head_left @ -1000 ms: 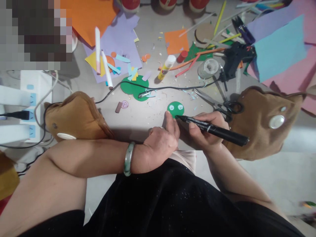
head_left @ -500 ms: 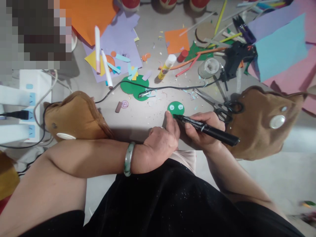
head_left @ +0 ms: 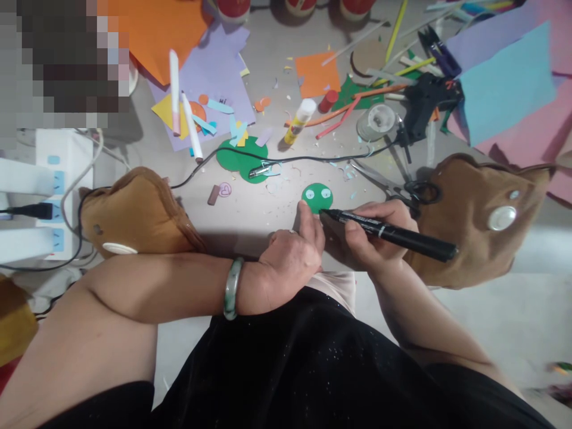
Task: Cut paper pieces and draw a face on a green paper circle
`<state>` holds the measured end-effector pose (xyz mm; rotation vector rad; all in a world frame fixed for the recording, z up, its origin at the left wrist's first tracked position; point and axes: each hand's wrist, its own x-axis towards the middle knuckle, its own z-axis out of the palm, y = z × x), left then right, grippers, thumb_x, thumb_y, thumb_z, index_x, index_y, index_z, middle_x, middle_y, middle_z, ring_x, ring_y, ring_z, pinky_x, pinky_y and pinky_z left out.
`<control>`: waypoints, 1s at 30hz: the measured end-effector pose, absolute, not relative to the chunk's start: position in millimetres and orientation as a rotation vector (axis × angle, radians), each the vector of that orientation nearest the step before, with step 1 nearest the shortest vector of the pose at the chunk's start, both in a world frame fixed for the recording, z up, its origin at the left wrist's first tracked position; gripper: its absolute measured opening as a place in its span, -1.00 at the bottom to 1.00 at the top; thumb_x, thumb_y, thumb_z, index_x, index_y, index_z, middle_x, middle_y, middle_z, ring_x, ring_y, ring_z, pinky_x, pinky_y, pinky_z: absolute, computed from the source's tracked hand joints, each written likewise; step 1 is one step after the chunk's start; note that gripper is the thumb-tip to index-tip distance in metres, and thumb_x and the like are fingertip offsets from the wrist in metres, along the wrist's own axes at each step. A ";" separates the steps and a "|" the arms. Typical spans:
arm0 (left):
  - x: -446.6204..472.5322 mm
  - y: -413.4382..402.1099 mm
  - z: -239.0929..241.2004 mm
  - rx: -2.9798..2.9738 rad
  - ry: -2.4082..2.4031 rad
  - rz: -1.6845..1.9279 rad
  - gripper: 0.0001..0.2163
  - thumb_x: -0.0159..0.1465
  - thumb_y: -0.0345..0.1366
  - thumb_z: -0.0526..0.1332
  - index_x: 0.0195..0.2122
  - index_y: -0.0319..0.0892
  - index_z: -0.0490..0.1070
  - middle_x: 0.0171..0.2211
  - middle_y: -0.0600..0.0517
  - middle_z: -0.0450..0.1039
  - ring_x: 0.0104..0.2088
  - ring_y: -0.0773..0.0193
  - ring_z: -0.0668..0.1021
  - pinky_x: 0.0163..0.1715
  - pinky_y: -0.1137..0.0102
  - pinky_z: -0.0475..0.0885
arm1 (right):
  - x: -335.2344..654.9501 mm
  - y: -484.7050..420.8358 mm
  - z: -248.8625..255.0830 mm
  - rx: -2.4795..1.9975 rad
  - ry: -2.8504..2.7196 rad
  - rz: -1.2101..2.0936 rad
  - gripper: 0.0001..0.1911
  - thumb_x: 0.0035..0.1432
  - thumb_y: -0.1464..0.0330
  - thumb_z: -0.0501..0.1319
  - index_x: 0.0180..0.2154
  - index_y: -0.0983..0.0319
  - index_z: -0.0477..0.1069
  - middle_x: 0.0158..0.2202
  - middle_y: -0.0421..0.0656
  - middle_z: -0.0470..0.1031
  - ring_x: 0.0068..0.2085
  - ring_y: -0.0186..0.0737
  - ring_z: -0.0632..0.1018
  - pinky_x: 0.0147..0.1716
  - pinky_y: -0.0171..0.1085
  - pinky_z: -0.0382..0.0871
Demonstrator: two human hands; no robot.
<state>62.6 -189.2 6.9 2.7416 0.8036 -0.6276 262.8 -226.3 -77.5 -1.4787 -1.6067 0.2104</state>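
A small green paper circle with two pale blue eye shapes lies on the table in front of me. My left hand holds it at its lower left edge, fingers close together and bent, the index fingertip on the paper; the thumb is hidden. Wrapped around a black marker pen, my right hand is closed just right of the circle. The pen's uncapped tip is at the circle's lower right edge; whether it touches is unclear. A pair of scissors lies beyond my right hand.
Brown fabric pieces lie at left and right. A black cord crosses the table to a glue gun. Beyond it are a glue stick, a tape roll, markers and a larger green cutout.
My right hand and the marker have shifted slightly right, drawing the tip from the circle's lower middle to its lower right edge. My left hand remains at the paper.
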 end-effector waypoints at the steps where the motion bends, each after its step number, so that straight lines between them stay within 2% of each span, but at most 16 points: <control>1: 62.3 -189.8 6.0 2.745 0.809 -0.616 -0.33 0.60 -0.09 0.10 0.56 -0.52 0.13 0.45 -0.74 0.08 -0.28 0.01 0.76 -0.48 0.30 0.55 | 261.4 -225.6 -75.1 -1.484 -1.613 0.191 -0.79 0.22 0.18 0.42 -0.23 0.11 0.47 -0.43 -0.19 0.62 -0.54 -0.21 0.56 -0.57 -0.22 0.44; 7: 60.7 -192.4 1.1 2.759 0.824 -0.561 -0.30 0.58 -0.07 0.15 0.56 -0.51 0.14 0.44 -0.76 0.09 -0.30 0.03 0.75 -0.46 0.29 0.56 | 258.0 -223.5 -72.0 -1.477 -1.589 0.163 -0.81 0.24 0.18 0.40 -0.22 0.09 0.46 -0.47 -0.23 0.55 -0.57 -0.22 0.49 -0.60 -0.21 0.38; 12: 60.7 -191.9 0.9 2.750 0.815 -0.576 -0.28 0.59 -0.03 0.12 0.56 -0.52 0.11 0.45 -0.77 0.06 -0.30 0.04 0.75 -0.45 0.29 0.57 | 257.4 -223.4 -70.7 -1.508 -1.551 0.224 -0.79 0.25 0.15 0.41 -0.24 0.09 0.47 -0.45 -0.22 0.56 -0.53 -0.19 0.51 -0.55 -0.17 0.41; 16: 61.0 -190.9 1.7 2.737 0.811 -0.591 -0.27 0.58 -0.01 0.13 0.57 -0.50 0.11 0.46 -0.76 0.06 -0.30 0.04 0.75 -0.45 0.29 0.57 | 256.9 -221.9 -68.6 -1.486 -1.593 0.180 -0.78 0.25 0.16 0.40 -0.25 0.10 0.44 -0.48 -0.25 0.54 -0.57 -0.25 0.48 -0.60 -0.23 0.37; 30: 61.7 -189.9 5.9 2.747 0.784 -0.609 -0.28 0.59 -0.05 0.11 0.56 -0.55 0.10 0.45 -0.78 0.06 -0.29 0.04 0.74 -0.46 0.30 0.54 | 256.9 -225.6 -68.0 -1.487 -1.692 0.235 -0.82 0.28 0.17 0.41 -0.21 0.08 0.49 -0.46 -0.25 0.63 -0.57 -0.23 0.56 -0.60 -0.25 0.43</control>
